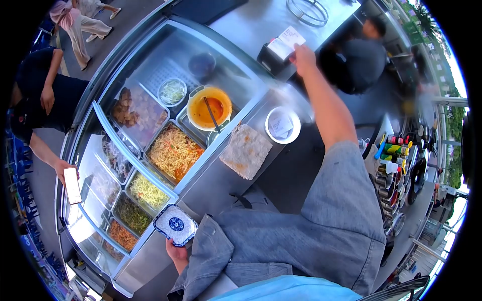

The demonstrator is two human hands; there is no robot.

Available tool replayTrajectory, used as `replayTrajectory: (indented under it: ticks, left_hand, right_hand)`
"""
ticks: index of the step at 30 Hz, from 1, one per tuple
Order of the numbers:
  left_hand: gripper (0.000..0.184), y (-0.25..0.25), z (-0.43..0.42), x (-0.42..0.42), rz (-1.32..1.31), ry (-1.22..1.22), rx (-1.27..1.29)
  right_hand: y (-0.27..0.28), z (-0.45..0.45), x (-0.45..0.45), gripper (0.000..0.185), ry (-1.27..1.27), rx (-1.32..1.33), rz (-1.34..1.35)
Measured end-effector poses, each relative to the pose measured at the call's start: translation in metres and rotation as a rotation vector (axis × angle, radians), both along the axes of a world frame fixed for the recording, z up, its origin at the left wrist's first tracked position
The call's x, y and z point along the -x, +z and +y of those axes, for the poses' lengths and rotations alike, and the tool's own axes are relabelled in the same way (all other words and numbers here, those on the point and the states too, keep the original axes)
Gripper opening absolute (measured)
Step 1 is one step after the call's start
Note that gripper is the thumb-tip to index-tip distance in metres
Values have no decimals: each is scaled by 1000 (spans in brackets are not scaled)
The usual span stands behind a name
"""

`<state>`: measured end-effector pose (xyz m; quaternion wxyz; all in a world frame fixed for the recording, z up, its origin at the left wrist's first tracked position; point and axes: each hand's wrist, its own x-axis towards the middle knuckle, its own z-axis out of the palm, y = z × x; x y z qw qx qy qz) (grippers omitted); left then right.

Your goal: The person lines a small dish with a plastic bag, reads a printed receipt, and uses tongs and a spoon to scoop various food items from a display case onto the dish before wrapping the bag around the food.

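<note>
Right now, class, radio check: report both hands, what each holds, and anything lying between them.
Left hand: holding squarish white plate with blue pattern. Right hand: pinching white printed paper over small black box. Between them: stained greyish cloth, round white bowl.

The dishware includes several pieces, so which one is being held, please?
The blue-rimmed rectangular dish is in the left hand; the round bowls stand unheld.

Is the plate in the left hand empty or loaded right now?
Empty: the plate in the left hand shows its blue centre motif and bare surface, with no food on it.
</note>
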<state>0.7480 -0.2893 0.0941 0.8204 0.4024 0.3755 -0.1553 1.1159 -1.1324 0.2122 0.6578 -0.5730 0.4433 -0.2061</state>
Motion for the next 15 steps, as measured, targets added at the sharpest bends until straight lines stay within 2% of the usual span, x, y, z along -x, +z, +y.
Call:
replayTrajectory:
  ticks: [4, 15]
  left_hand:
    - [52, 2, -6, -2, -37, -7, -12]
    - [54, 16, -23, -7, -38, 68, 40]
  right_hand:
    - [11, 5, -2, 29, -28, -14, 15]
    - [6, -23, -13, 20, -28, 69, -97]
